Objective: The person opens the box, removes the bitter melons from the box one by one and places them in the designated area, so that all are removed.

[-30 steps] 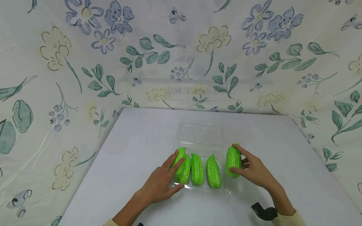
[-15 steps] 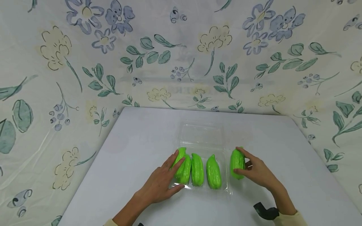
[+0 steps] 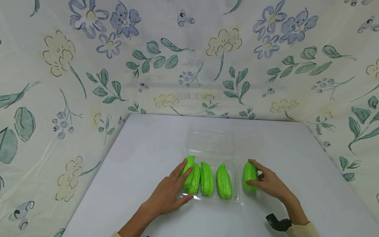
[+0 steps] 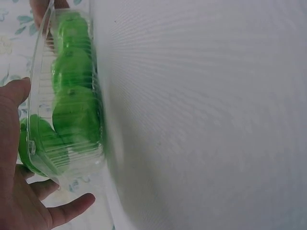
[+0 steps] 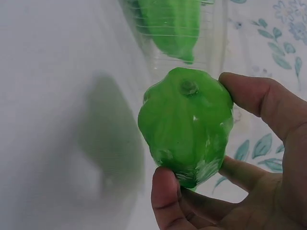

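My right hand grips a glossy green ribbed gourd by its ends, just right of a clear plastic clamshell box. In the right wrist view the held gourd is beside the box wall, thumb and fingers around it, its shadow on the table. More gourds lie side by side in the box, the leftmost pair overlapping. My left hand, fingers spread, rests at the box's left edge, its fingertips over the leftmost gourd. In the left wrist view one gourd pokes above the rim.
The box's transparent lid lies folded back behind it. Everything stands on a white table, enclosed by a floral cloth at the back and sides. A black strap piece is at the right wrist.
My right hand has moved right and slightly toward me with the gourd, away from the box's right side. The left hand and the other gourds stay where they were.
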Demonstrator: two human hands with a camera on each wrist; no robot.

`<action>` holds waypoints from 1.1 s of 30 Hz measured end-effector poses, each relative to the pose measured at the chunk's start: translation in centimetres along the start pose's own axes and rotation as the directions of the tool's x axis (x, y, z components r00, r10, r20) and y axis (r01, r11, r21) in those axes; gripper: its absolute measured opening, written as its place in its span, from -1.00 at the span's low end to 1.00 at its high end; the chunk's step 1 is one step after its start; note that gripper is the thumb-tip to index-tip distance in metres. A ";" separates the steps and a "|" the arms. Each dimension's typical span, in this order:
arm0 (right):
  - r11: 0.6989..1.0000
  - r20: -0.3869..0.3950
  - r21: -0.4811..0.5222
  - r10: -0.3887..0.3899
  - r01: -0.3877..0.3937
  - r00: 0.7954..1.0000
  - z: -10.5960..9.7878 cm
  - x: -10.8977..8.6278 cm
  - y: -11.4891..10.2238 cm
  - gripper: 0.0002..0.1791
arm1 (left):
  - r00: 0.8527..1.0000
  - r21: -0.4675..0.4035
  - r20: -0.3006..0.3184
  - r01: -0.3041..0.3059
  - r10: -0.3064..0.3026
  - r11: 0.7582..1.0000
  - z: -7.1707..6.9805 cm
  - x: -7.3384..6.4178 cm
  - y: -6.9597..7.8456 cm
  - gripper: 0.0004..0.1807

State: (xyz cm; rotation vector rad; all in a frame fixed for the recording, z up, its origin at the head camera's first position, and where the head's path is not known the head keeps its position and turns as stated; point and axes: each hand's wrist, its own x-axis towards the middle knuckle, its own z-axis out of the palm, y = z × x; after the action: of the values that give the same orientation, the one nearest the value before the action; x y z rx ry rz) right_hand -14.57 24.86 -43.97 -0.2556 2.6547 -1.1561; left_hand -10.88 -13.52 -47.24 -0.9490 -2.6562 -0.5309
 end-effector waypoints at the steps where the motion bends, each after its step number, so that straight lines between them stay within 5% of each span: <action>1: 1.000 0.004 -0.002 0.007 -0.007 1.000 0.1 0.0 0.3 -0.05 | 1.000 0.000 0.000 0.000 0.000 1.000 0.0 0.0 0.0 0.02; 13: 0.996 0.029 -0.069 0.052 -0.050 0.998 1.3 0.2 1.3 -0.03 | 1.000 0.018 -0.010 0.004 -0.004 1.000 0.0 -0.2 0.0 0.00; 33: 0.991 0.021 -0.097 -0.087 0.089 0.996 0.8 -0.3 0.2 -0.12 | 1.000 0.019 0.011 0.001 -0.001 1.000 -0.2 0.0 0.0 -0.01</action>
State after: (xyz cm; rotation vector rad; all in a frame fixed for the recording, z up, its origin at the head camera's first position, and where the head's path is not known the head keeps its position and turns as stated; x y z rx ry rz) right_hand -14.09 24.51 -44.59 -0.4017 2.7138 -1.0445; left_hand -10.83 -13.61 -47.07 -0.9475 -2.6668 -0.5010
